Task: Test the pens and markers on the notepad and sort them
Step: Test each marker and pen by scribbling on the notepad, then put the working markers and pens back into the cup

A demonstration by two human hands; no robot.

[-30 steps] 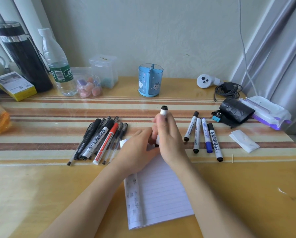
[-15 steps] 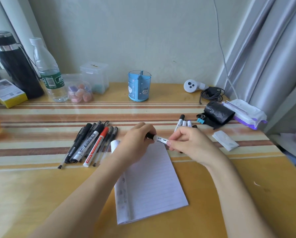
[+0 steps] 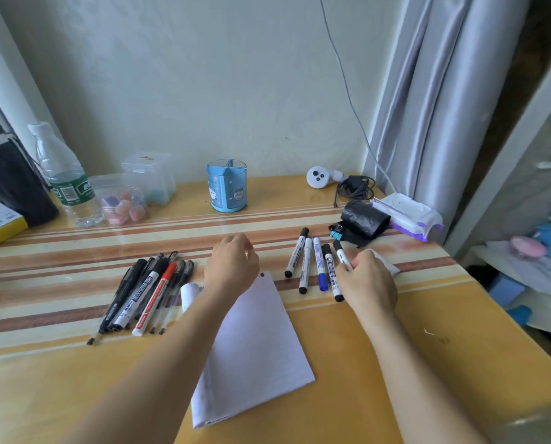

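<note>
Two bare forearms reach forward over the tabletop [image 3: 396, 363]. The right hand [image 3: 368, 280] lies low, back up and wrist straight, its fingers curled and pinching the white barrel of a black-capped marker [image 3: 340, 254]. This marker slants with its cap pointing away from the person, just beside the right end of a row of four markers [image 3: 306, 264] lying flat, one of them blue-capped. The left hand [image 3: 232, 267] hovers over the far edge of the lined notepad [image 3: 255, 347], back up, its fingers loosely curled downward with nothing seen in them. The notepad lies between the two arms, its cover folded under. Left of it, a bunch of pens and markers [image 3: 146, 293] lies side by side, one red-capped. A blue pen holder [image 3: 226, 185] stands near the wall.
</note>
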